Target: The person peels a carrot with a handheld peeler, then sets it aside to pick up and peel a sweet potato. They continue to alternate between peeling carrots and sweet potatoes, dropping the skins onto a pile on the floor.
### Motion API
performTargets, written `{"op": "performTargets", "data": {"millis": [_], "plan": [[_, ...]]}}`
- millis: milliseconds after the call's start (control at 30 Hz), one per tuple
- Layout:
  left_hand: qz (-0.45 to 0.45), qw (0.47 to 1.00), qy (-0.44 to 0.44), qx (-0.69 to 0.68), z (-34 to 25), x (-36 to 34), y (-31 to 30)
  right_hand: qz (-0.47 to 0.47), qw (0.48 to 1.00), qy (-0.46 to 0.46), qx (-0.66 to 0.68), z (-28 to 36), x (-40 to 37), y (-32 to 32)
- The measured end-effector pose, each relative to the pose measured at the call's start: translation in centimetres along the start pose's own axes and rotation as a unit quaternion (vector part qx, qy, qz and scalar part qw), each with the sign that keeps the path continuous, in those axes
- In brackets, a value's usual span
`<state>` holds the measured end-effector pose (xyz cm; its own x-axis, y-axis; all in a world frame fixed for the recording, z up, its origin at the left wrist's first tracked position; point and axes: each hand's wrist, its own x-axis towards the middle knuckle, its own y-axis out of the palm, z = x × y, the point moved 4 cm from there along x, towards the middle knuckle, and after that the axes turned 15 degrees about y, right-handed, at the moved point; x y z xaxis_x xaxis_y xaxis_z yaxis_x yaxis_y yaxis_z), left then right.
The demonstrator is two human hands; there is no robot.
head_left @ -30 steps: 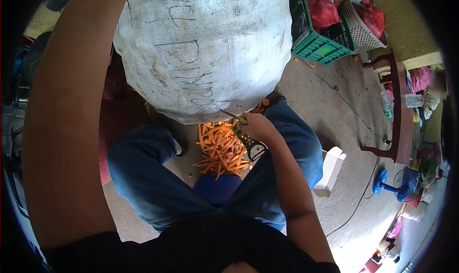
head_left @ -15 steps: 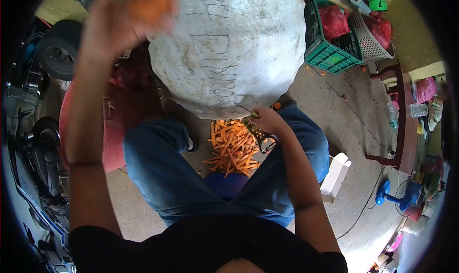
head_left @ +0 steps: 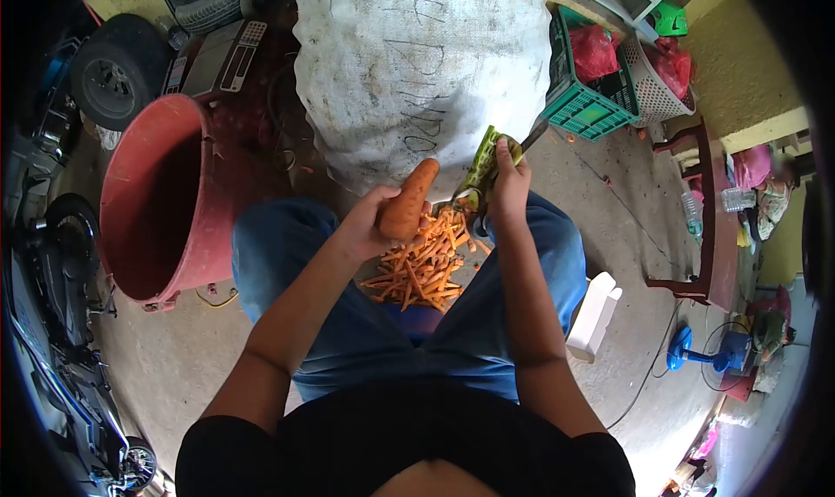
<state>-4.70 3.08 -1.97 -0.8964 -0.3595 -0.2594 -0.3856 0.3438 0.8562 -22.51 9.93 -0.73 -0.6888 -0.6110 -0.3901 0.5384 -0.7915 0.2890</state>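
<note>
My left hand (head_left: 370, 223) grips an orange carrot (head_left: 410, 200) by its thick end, tip pointing up toward the sack. My right hand (head_left: 507, 182) holds a green peeler (head_left: 483, 162) just right of the carrot, its metal blade close to the carrot's lower part. A pile of orange carrot peelings (head_left: 426, 262) lies on the floor between my knees, above a blue stool (head_left: 419, 319).
A big white woven sack (head_left: 409, 62) stands in front of me. A red tub (head_left: 161, 201) sits to the left, with tyres behind it. A green crate (head_left: 587, 106), a white basket (head_left: 665, 75), a wooden bench (head_left: 718, 210) and a fan (head_left: 696, 353) are on the right.
My left hand came down from above the sack with a carrot and now holds it before me. My right hand lifted the peeler up beside the carrot.
</note>
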Motion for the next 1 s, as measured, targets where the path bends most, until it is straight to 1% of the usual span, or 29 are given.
{"op": "performTargets", "data": {"millis": [33,67,133,167,200,267,300,333,400,433,467,500,567,600,667,733,800,833,900,1000], "plan": [[-0.024,0.999,0.022,0.023,0.1,0.3,0.1,-0.013,1.000,0.006,0.024,0.2,-0.7,1.1],[-0.012,1.000,0.021,0.018,0.6,0.5,0.3,-0.033,0.998,0.007,0.046,0.4,-1.1,1.5],[-0.088,0.986,0.081,0.112,1.6,1.1,-1.4,-0.046,0.996,0.014,0.070,-0.8,-1.2,2.5],[-0.110,0.988,0.070,0.082,2.2,1.4,-2.6,-0.035,0.994,-0.011,0.100,-1.7,-0.7,2.8],[-0.109,0.988,0.070,0.082,2.5,1.5,-3.6,-0.024,0.994,-0.003,0.108,-2.7,-0.3,2.9],[-0.118,0.991,0.057,0.034,2.6,1.5,-4.3,-0.032,0.999,-0.001,0.041,-3.7,-0.7,3.0],[-0.118,0.991,0.058,0.035,2.6,1.8,-4.5,-0.057,0.997,-0.041,-0.004,-4.2,-0.6,2.9],[-0.109,0.992,0.061,0.012,2.4,2.0,-4.1,-0.055,0.998,-0.039,-0.004,-4.3,-0.7,3.0],[-0.115,0.991,0.070,-0.012,2.2,1.6,-3.8,-0.044,0.999,0.000,0.032,-4.9,-1.0,3.1],[-0.105,0.993,0.052,0.001,2.1,1.3,-3.6,-0.030,0.999,-0.006,0.038,-5.4,-0.4,2.8],[-0.091,0.995,0.035,0.016,2.1,1.4,-3.3,-0.036,0.997,0.000,0.068,-5.5,0.2,2.8],[-0.116,0.992,0.042,0.012,2.1,1.7,-3.1,-0.038,0.994,0.010,0.098,-5.4,0.4,2.5],[-0.119,0.992,0.041,-0.001,1.9,1.8,-2.8,-0.056,0.986,0.026,0.152,-3.7,-0.4,2.7],[-0.121,0.992,0.032,-0.015,2.1,1.9,-2.8,-0.057,0.987,0.027,0.151,-3.6,-0.4,2.5],[-0.108,0.993,0.036,-0.029,2.3,1.9,-3.0,-0.058,0.991,0.015,0.116,-3.1,-0.8,2.4],[-0.097,0.994,0.043,-0.041,2.2,2.1,-2.7,-0.056,0.994,0.024,0.096,-3.3,-1.4,2.9],[-0.196,0.980,0.008,0.028,2.4,1.8,-2.9,-0.037,0.999,-0.022,0.016,-3.7,-1.8,3.6],[-0.198,0.980,0.006,0.028,2.7,1.9,-3.6,-0.052,0.994,-0.075,-0.052,-3.8,-1.7,3.8],[-0.116,0.993,0.005,-0.005,3.3,2.5,-4.7,-0.057,0.995,-0.063,-0.048,-4.2,-1.4,3.7],[-0.119,0.992,0.020,0.033,2.5,1.9,-2.4,-0.057,0.996,-0.049,-0.049,-3.5,-2.0,4.1]]}}
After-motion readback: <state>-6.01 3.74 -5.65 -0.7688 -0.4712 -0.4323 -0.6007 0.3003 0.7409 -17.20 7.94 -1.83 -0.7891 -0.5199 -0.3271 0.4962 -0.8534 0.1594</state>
